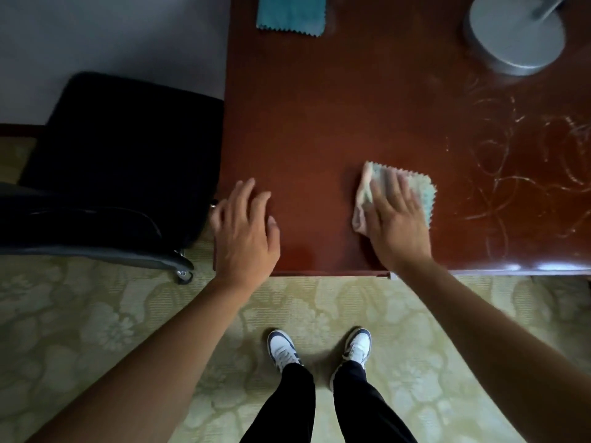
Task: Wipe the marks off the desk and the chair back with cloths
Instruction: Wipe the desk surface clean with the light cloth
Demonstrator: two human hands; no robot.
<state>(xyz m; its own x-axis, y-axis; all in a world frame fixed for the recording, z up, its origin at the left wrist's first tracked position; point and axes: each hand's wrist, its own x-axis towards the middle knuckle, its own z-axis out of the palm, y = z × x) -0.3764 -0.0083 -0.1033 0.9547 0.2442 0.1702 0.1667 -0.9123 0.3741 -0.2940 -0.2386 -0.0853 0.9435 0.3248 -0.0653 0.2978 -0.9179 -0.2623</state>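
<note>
Right hand (396,219) flat, fingers spread, pressing pale cloth (425,193) onto red-brown counter (319,116) near front edge. Left hand (246,231) open, resting empty at counter's front left corner. White scribble marks (511,174) toward right edge. Teal cloth (291,14) at far left edge. Black chair (105,161) beside left edge. Lamp base (515,33) far right.

The floor is covered by a pale green carpet (105,321) with big flower shapes on it, and a plain grey wall (105,33) rises behind it. Where the wall meets the floor on the left there is a dark strip of wood (19,129). A round grey lamp base (515,33) stands at the far right, and bright spots of light (543,266) shine along the near edge on that side, while the left side of the room is dim.
</note>
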